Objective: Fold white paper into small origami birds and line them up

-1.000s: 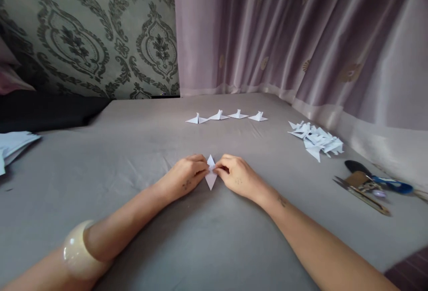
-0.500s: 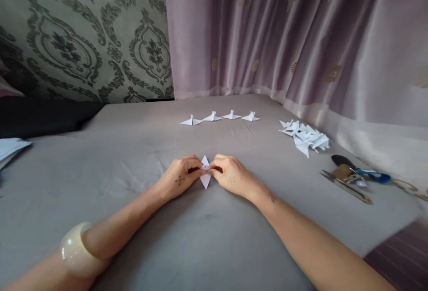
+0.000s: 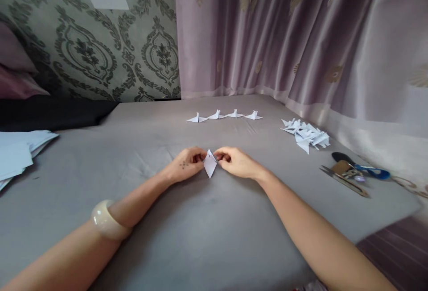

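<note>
A small diamond-shaped piece of folded white paper (image 3: 210, 167) is held between my two hands, one point toward me and one away. My left hand (image 3: 187, 164) pinches its left edge with thumb and curled fingers. On the opposite side, my right hand (image 3: 240, 162) grips the right edge in the same way. The fingertips partly hide the side corners. Beyond the hands, several folded paper birds (image 3: 234, 114) sit in a row on the grey cloth surface (image 3: 160, 246).
To the right lies a pile of folded white paper pieces (image 3: 306, 135). Nearer me are blue-handled scissors (image 3: 372, 172) and a pointed metal tool (image 3: 344, 181). White paper sheets (image 3: 16, 150) and a black cloth (image 3: 56, 111) lie at left. A curtain (image 3: 234, 36) hangs behind.
My fingertips have drawn apart from the paper's middle to its side edges, so its face shows more. The view has turned left, bringing more of the paper sheets into sight.
</note>
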`<action>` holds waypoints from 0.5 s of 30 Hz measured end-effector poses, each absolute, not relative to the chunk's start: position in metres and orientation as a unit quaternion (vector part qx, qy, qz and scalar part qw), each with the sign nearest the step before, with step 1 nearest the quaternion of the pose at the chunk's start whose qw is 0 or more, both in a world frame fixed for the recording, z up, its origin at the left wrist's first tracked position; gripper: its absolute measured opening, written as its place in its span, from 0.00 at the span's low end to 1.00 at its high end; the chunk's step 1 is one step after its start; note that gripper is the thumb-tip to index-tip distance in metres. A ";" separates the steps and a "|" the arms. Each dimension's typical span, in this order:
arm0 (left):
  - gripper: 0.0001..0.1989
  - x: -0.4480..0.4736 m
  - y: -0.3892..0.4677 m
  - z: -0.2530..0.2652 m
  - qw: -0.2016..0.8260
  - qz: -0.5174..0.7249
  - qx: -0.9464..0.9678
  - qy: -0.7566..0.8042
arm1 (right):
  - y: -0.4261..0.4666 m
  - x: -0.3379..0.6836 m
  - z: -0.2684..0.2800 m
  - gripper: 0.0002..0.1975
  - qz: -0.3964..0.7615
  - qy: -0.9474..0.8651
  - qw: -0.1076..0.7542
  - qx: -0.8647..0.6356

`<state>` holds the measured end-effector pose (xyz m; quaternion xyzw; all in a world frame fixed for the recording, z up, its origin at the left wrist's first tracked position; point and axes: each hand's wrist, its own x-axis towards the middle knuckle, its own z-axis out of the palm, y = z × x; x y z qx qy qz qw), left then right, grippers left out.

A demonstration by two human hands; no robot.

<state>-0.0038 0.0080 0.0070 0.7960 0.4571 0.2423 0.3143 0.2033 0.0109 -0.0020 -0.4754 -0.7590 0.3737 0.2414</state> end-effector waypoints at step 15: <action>0.11 0.001 0.005 0.003 0.340 0.314 0.747 0.477 | 0.003 0.196 0.007 0.09 0.419 -0.663 0.305 -0.541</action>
